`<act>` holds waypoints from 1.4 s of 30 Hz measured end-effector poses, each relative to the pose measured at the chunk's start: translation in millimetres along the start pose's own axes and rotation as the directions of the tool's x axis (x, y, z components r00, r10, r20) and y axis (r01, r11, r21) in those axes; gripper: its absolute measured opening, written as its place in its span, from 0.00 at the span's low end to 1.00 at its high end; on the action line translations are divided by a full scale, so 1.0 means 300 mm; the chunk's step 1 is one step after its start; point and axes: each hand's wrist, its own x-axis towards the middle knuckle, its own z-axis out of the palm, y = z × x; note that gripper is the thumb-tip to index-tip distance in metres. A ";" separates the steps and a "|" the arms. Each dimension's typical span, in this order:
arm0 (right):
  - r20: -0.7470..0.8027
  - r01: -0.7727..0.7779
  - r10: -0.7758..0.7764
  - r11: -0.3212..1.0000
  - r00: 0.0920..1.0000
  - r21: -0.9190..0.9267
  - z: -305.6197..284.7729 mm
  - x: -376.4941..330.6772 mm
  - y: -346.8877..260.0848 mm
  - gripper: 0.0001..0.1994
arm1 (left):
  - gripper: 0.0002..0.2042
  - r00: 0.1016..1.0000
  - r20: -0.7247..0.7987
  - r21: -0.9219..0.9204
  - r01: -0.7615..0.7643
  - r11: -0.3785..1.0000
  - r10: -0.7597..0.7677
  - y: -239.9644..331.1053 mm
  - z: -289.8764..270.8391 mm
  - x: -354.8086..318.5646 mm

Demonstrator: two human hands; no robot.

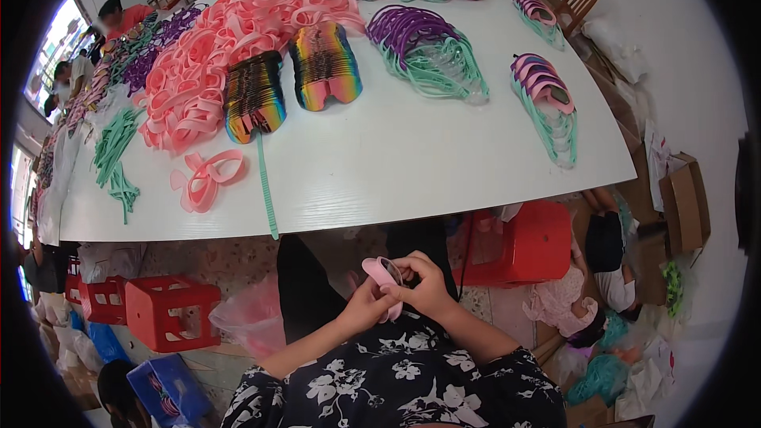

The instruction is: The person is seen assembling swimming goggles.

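Observation:
Below the table's near edge, both my hands hold one pink glasses frame over my lap. My left hand grips it from below. My right hand pinches its upper side, fingers curled around it. On the white table above lie two loose pink frames, a green temple arm hanging over the edge, a large heap of pink frames and two fanned stacks of rainbow mirror lenses.
Rows of purple, pink and green frames cover the far table, and green arms lie at the left. Red crates, a blue crate, bags and cardboard boxes stand on the floor. Other people sit along the far left.

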 end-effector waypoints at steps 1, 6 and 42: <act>-0.009 0.017 -0.017 1.000 1.000 -0.026 0.009 0.004 -0.009 0.24 | 0.18 1.000 -0.002 -0.012 -0.020 1.000 0.020 -0.005 -0.007 -0.002; 0.149 0.207 -0.162 0.903 0.975 -0.377 0.004 0.070 -0.098 0.29 | 0.20 0.997 0.036 -0.107 -0.062 0.992 0.066 -0.076 -0.078 0.035; -0.549 0.390 -0.444 0.894 0.708 -0.221 -0.354 0.373 -0.481 0.10 | 0.16 0.995 0.040 -0.296 -0.077 0.952 0.092 0.078 -0.047 0.026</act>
